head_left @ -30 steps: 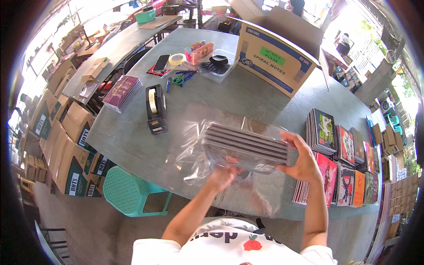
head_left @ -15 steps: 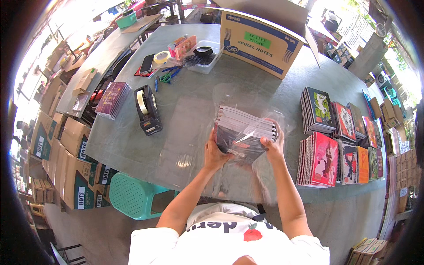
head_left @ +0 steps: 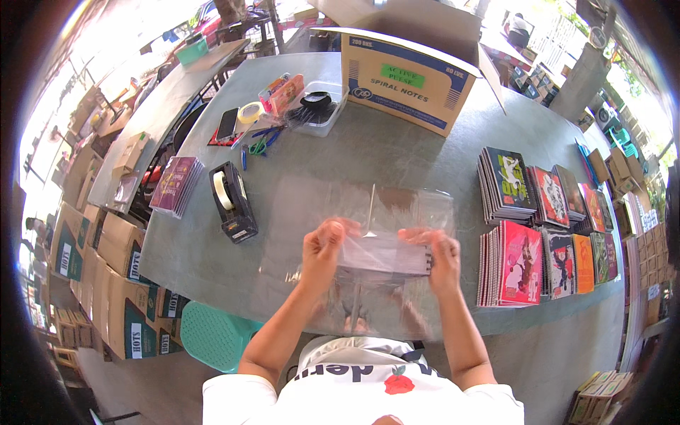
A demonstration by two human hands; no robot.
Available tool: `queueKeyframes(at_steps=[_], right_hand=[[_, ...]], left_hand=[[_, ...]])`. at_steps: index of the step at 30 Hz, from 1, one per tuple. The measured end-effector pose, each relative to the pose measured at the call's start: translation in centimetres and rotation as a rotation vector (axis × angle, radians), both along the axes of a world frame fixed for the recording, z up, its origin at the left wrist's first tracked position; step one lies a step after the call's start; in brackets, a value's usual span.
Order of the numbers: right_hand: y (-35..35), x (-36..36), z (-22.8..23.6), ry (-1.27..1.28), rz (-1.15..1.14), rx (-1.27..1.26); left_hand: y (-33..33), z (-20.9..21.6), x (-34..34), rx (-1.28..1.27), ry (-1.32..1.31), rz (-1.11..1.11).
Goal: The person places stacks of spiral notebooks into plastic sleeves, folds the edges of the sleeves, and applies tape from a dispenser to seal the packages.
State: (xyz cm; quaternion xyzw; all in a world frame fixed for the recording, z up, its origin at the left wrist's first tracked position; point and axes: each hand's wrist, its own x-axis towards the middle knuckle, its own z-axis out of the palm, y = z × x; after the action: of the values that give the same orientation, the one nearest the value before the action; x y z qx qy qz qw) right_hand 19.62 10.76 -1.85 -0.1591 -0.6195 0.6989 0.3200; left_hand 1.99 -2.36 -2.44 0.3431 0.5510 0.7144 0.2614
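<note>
Between my hands a stack of spiral notebooks stands with its pale page edges up, inside a clear plastic bag. The bag's film spreads past the stack on the far side. My left hand is closed, pinching the film at the stack's left end. At the other end my right hand is closed on the bag beside the black spiral binding. Glare on the film partly hides the covers. More flat clear film lies on the table to the left of the stack.
Stacks of notebooks stand at the right. Left are a tape dispenser and purple notebooks. Farther back lie scissors, a phone, a plastic tub and an open carton. A green stool stands by the table.
The bagged stack has tipped so its page edges face up and has moved slightly nearer me. My hands shifted from its sides to the film at its ends.
</note>
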Motion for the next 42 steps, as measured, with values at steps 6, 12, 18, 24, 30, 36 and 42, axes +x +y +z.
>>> queueKeyframes(at_steps=[6, 12, 18, 24, 30, 36, 42], right_hand=[[1.3, 2.4, 5.7, 0.488, -0.012, 0.168], [-3.3, 4.0, -4.4, 0.011, -0.262, 0.293], [-3.7, 3.3, -4.9, -0.155, -0.397, 0.678], [-3.1, 3.2, 1.6, -0.385, -0.192, 1.329], [-3.6, 2.0, 0.8, -0.382, -0.089, 1.384], [-4.0, 2.1, 0.0, -0.334, -0.092, 1.34], [-4.3, 2.2, -0.6, -0.326, -0.106, 1.238]], left_hand=[[-2.7, 8.2, -0.8, 0.367, 0.277, 0.115], [-2.9, 6.4, 2.3, -0.092, 1.496, -0.413], [2.5, 10.8, -1.0, -0.533, 1.425, -0.505], [-6.7, 14.0, 2.8, -0.281, 1.548, -1.291], [-0.8, 14.5, -2.1, -0.158, 1.861, -0.448], [3.0, 11.7, 0.3, 0.005, 1.866, -0.724], [4.9, 10.8, 1.4, -0.067, 1.88, -0.852]])
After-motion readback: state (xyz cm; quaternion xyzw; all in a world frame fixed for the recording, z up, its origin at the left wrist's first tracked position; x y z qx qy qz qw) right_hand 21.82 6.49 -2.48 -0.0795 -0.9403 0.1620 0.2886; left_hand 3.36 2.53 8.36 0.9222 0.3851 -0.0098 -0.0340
